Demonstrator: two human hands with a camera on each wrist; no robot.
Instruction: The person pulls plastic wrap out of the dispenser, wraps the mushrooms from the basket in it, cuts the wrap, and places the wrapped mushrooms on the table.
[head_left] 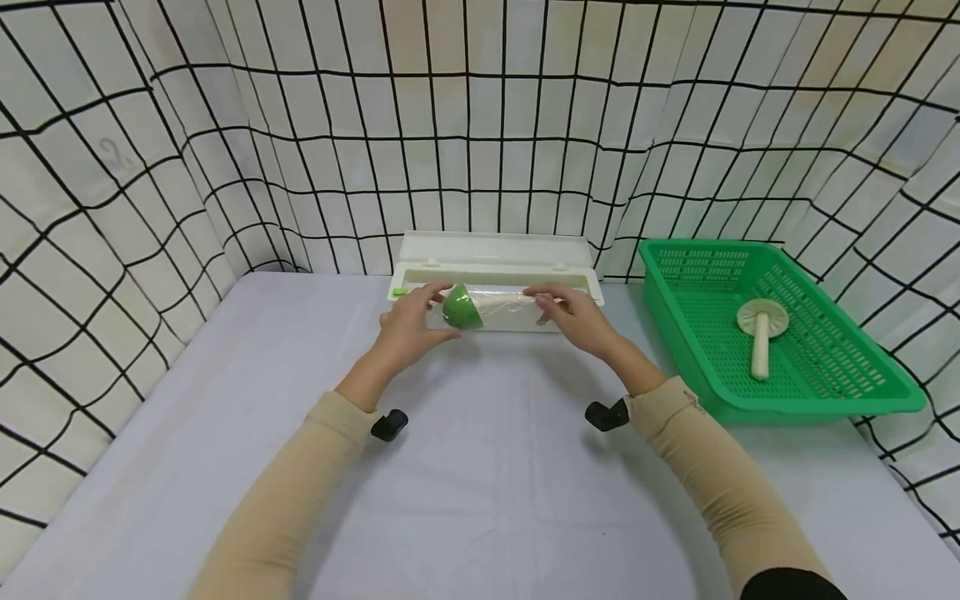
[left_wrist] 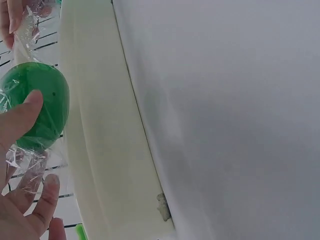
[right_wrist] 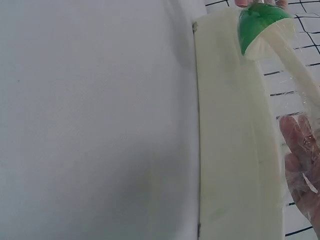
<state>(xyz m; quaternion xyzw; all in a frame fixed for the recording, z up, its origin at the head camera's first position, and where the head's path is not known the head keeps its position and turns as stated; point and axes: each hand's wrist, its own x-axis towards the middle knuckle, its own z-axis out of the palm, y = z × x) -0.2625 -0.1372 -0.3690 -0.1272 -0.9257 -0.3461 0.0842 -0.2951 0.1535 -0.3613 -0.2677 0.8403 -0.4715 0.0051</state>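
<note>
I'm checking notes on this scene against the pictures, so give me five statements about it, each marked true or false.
1. The left grip is at the green cap, the right grip at the stem. True.
2. The green cap is bare of any wrapping. False: clear film is around it.
3. A pale mushroom-shaped piece lies in the green basket. True.
4. The white box has its lid open. True.
5. The green basket stands to the left of the white box in the head view. False: it stands to the right of it.
</note>
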